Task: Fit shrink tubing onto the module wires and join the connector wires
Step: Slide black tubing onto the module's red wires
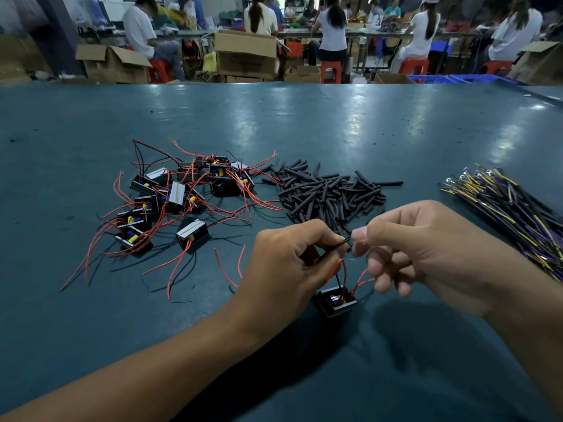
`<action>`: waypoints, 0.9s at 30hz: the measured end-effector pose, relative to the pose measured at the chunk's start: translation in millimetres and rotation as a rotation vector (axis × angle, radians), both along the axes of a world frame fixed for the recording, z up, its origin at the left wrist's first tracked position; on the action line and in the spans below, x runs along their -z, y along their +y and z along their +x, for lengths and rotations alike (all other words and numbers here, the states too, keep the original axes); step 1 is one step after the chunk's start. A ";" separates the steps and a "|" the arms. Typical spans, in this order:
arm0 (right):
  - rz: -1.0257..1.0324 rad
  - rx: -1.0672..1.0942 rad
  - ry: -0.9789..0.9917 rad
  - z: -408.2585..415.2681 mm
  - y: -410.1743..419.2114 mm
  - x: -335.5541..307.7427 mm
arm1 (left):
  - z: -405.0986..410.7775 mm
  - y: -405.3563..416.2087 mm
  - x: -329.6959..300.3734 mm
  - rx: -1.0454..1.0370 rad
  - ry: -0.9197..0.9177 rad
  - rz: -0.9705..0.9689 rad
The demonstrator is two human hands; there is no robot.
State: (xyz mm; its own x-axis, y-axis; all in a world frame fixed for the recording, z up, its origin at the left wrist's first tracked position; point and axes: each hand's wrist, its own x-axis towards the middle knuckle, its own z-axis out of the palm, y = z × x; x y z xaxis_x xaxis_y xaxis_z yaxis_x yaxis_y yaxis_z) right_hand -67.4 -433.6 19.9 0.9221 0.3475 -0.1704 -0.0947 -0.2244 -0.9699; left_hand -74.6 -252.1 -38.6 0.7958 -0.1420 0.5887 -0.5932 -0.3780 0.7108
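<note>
1. Module (pixel 335 301), the little black box, hangs just below where our fingers meet, held up by its wires.
2. Our left hand (pixel 289 263) pinches a thin black wire (pixel 342 241) and points its tip to the right. We should keep it stiff and straight.
3. Our right hand (pixel 426 254) pinches something small at that tip. We think it is a bit of shrink tubing, but we cannot tell for sure. We should slide it on slowly and not bend the bare end.
4. Red wires (pixel 344 272) loop under the pinch; keep them out of the way.
5. Past our fingers lies the tubing pile (pixel 329 190). Far left of the grip are more modules (pixel 182 196). Far right are the connector wires (pixel 511 202).
</note>
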 end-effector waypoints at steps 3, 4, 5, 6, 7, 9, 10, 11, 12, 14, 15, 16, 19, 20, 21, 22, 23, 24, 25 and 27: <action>-0.014 0.004 -0.025 2.1 -1.4 3.7 | -0.3 0.0 -0.7 0.004 0.029 -0.028; -0.007 0.010 -0.032 3.2 -2.0 4.9 | -0.1 0.0 -0.5 0.004 0.048 -0.041; 0.008 0.014 -0.038 3.7 -2.5 5.5 | 0.3 0.0 0.0 0.007 0.067 -0.055; 0.032 0.013 -0.052 4.9 -3.3 6.7 | 0.5 0.1 0.6 0.012 0.083 -0.068; 0.059 0.006 -0.064 5.4 -3.4 6.7 | 0.8 0.2 1.2 0.017 0.093 -0.076; 0.114 -0.025 -0.095 6.7 -3.7 7.4 | 1.4 0.6 2.6 0.022 0.113 -0.088; 0.135 -0.042 -0.113 7.7 -4.3 8.4 | 1.9 1.0 3.5 0.027 0.129 -0.100; 0.143 -0.057 -0.133 8.6 -5.1 9.4 | 2.4 1.4 4.5 0.038 0.149 -0.120; 0.142 -0.070 -0.161 10.2 -5.9 10.8 | 2.8 1.7 5.4 0.055 0.172 -0.145; 0.127 -0.093 -0.234 13.2 -7.6 12.8 | 3.5 1.3 5.9 0.097 0.224 -0.193; 0.113 -0.113 -0.280 14.5 -8.3 13.8 | 3.5 0.6 5.4 0.119 0.250 -0.214; 0.096 -0.131 -0.334 15.8 -9.3 15.1 | 3.5 -0.1 4.8 0.143 0.278 -0.240; 0.049 -0.163 -0.499 18.5 -12.3 18.0 | 4.0 -0.7 3.9 0.233 0.341 -0.326; 0.020 -0.165 -0.564 18.8 -14.0 18.2 | 4.3 -0.5 4.2 0.263 0.359 -0.351; -0.025 -0.171 -0.643 18.9 -15.3 17.8 | 4.5 -0.5 4.7 0.291 0.375 -0.370; -0.089 -0.172 -0.730 18.4 -16.0 16.9 | 4.4 -0.7 4.6 0.309 0.387 -0.383; -0.154 -0.172 -0.813 18.2 -17.2 16.8 | 4.1 -1.2 4.4 0.316 0.394 -0.391; -0.208 -0.163 -0.866 17.4 -17.5 15.6 | 3.6 -1.5 4.3 0.308 0.393 -0.394; -0.238 -0.142 -0.875 16.6 -17.5 13.5 | 3.4 -1.5 4.5 0.283 0.381 -0.390; -0.217 -0.054 -0.762 14.1 -17.2 7.5 | 3.3 -0.6 5.6 0.196 0.299 -0.325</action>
State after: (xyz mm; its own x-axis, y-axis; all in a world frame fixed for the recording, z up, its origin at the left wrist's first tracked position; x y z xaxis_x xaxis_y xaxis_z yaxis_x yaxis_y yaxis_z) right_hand -53.3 -450.8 12.5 0.7947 0.4261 0.4322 0.5942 -0.4009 -0.6973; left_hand -71.3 -252.7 -44.2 0.9135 -0.1529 0.3769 -0.3828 -0.0100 0.9238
